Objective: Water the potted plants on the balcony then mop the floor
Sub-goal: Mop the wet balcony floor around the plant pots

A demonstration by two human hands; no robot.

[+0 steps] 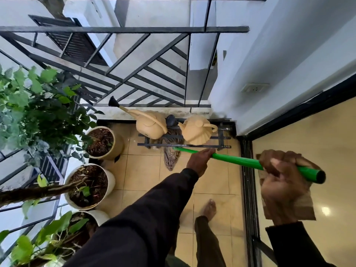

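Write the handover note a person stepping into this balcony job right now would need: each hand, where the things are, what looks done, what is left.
Left hand: grip closed around the green mop handle, low on it.
Right hand: grip closed near the handle's top end.
Grey-brown stringy mop head: on the beige floor tiles, partly under the low black metal rack.
Two beige plastic watering cans stand on that rack.
Three white pots with green plants line the railing side.
Done: cans set down, so watering seems finished.
Left: mop the tiles; how much is already mopped cannot be told.
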